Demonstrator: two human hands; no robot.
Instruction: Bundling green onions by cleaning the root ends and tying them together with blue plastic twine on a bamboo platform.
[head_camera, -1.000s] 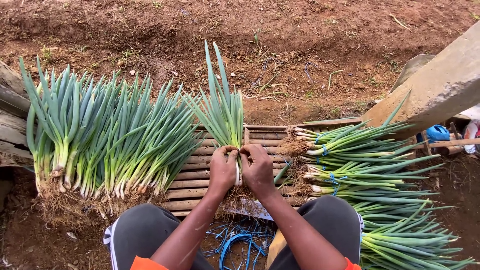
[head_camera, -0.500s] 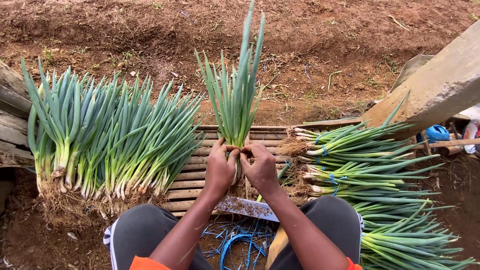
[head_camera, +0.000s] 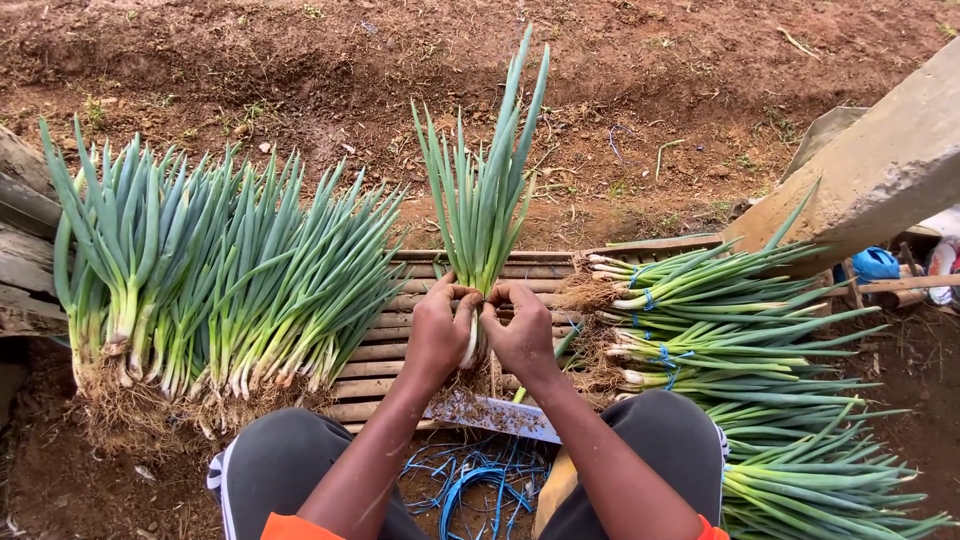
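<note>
Both hands (head_camera: 480, 335) clamped around upright green-onion bunch (head_camera: 482, 205), blue ties (head_camera: 470, 490) underneath.

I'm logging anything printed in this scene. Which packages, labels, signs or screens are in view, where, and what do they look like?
No signs, screens or labels show.
Blue bag or wrapper: far right, beside the concrete slab, crumpled; too small to tell more.
Both hands, left hand and right hand, hold only a scallion bunch.

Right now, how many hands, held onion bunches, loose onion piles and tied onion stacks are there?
Hands: 2, left and right
Held bunch: 1
Loose pile: 1
Tied stack: 1
Total: 5
</note>
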